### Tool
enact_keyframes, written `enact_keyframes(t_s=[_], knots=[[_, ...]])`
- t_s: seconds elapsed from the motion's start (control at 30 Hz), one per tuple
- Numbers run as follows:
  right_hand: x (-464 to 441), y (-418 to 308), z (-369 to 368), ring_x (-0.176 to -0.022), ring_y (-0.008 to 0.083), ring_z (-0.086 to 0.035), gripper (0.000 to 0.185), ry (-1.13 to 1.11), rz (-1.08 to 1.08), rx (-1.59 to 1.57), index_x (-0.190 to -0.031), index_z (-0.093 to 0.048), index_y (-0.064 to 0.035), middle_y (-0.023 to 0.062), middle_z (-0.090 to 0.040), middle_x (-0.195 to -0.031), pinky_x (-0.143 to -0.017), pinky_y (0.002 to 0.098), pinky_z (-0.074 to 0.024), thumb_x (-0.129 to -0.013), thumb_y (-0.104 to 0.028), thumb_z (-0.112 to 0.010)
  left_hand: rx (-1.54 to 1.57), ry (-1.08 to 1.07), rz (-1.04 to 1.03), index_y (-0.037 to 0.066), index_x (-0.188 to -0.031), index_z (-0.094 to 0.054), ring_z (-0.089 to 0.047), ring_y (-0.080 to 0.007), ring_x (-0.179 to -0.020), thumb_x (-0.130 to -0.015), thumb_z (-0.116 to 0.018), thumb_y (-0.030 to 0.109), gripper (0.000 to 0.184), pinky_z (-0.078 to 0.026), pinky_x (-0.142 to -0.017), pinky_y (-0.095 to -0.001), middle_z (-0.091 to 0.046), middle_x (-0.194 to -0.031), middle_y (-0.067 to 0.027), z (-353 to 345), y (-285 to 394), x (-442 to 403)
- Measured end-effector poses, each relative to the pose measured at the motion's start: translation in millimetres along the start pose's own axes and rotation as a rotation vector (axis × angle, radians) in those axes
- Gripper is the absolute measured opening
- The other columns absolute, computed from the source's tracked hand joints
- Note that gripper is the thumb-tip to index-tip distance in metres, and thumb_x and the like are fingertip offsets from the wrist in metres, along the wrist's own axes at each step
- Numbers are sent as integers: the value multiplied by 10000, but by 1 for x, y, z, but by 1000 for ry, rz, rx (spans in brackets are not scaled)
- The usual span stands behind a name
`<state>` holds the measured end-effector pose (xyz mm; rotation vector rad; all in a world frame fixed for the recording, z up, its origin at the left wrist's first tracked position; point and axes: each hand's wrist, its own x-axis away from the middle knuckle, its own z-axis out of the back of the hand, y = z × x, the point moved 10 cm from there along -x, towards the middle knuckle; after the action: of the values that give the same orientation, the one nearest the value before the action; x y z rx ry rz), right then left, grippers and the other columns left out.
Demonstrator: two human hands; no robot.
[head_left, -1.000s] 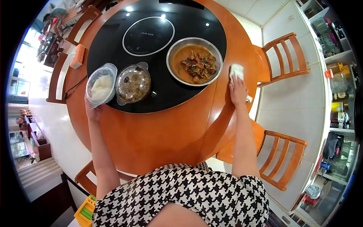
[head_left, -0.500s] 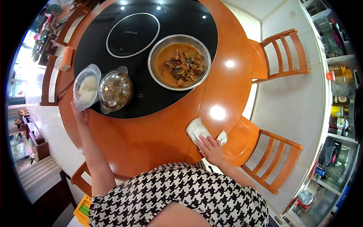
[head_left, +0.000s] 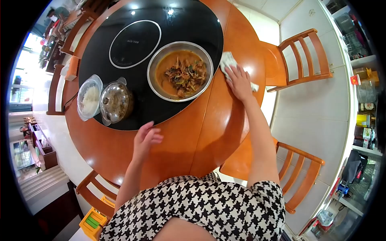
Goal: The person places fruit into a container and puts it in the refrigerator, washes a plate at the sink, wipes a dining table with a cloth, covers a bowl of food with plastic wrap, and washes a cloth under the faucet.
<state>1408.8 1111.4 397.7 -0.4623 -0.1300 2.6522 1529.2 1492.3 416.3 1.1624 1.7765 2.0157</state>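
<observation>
My right hand lies with its fingers spread over a white cloth on the orange-brown wooden table, right of a steel bowl of brown stew. Holding nothing, my left hand hovers above the wood near the front edge of the black glass top, its fingers apart. To its upper left stand a lidded glass pot and, touching it, a clear bowl of white food. The steel bowl sits on the glass, beside a white ring marking.
Wooden chairs surround the table, two on the right side. A tissue box is at the left edge. Shelves with bottles line the far right. A person is in the far upper left background.
My left hand has let go of the clear bowl and moved right, over the wood. My right hand and the cloth first came toward me, then went back up beside the steel bowl.
</observation>
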Motion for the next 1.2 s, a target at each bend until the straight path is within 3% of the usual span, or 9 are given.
enact_keyframes(t_s=[0.17, 0.3, 0.43, 0.47, 0.6, 0.73, 0.9, 1.03, 1.2], knots=[[-57, 59, -29, -1333, 284, -196, 462, -114, -397, 62, -1354, -331, -230, 33, -310, -1415, -1022, 597, -151, -914, -338, -419, 174, 20, 103, -45, -1343, -189, -598, -240, -947, -934, -448, 172, 531, -509, -769, -318, -524, -1104, -190, -59, 34, -56], [-13, 110, -18, -1340, 293, -175, 467, -18, -739, 6, -1353, -327, -187, 46, -294, -1424, -1014, 627, -122, -919, -336, -410, 194, -37, 121, -53, -1213, -323, -596, -253, -949, -931, -443, 166, 376, -512, -782, -342, -538, -1070, -184, -70, 31, -90], [59, 76, 3, -1321, 315, -208, 454, 36, -642, 65, -1327, -355, -118, 93, -316, -1400, -1026, 590, -138, -915, -292, -437, 190, 79, 78, -14, -1105, -374, -625, -242, -783, -918, -458, 136, 254, -543, -672, -358, -583, -955, -151, -65, 30, -111], [77, 58, 9, -1313, 319, -223, 446, 46, -603, 53, -1315, -371, -108, 101, -327, -1390, -1030, 570, -150, -908, -271, -453, 219, 120, 79, 6, -1087, -383, -624, -223, -704, -896, -455, 87, 220, -545, -569, -332, -587, -936, -148, -62, 27, -114], [122, -9, 21, -1282, 327, -281, 437, 34, -397, -61, -1272, -434, -104, 107, -368, -1357, -1026, 518, -194, -858, -209, -527, 168, 193, 5, 25, -1118, -353, -618, -182, -662, -837, -425, 10, 291, -509, -448, -250, -576, -935, -143, -63, 39, -115], [140, -45, 25, -1267, 324, -314, 441, 29, -260, -171, -1261, -451, -132, 90, -400, -1334, -1013, 513, -229, -833, -173, -549, 139, 238, -136, 29, -1106, -358, -580, -157, -605, -825, -393, -19, 288, -493, -435, -234, -545, -945, -123, -60, 49, -97], [120, -18, 29, -1266, 329, -319, 423, -17, -183, -99, -1260, -463, -118, 113, -408, -1332, -1011, 513, -244, -846, -177, -525, 260, 78, -56, 39, -1131, -367, -556, -150, -578, -822, -390, -8, 314, -452, -404, -238, -551, -927, -112, -68, 59, -32], [84, 29, 9, -1275, 366, -293, 398, 209, -370, -196, -1248, -472, -81, 172, -409, -1321, -1016, 504, -247, -871, -208, -487, 342, 32, 76, 40, -1183, -394, -556, -134, -592, -798, -420, 5, 387, -446, -417, -233, -567, -902, -83, -36, 32, 44], [45, -48, -17, -1283, 380, -275, 423, 222, -298, -146, -1244, -463, -25, 198, -371, -1351, -1052, 482, -206, -871, -226, -464, 419, 372, 46, 15, -1159, -423, -592, -143, -678, -787, -413, 37, 373, -481, -439, -231, -581, -935, -87, 58, 21, 158]])
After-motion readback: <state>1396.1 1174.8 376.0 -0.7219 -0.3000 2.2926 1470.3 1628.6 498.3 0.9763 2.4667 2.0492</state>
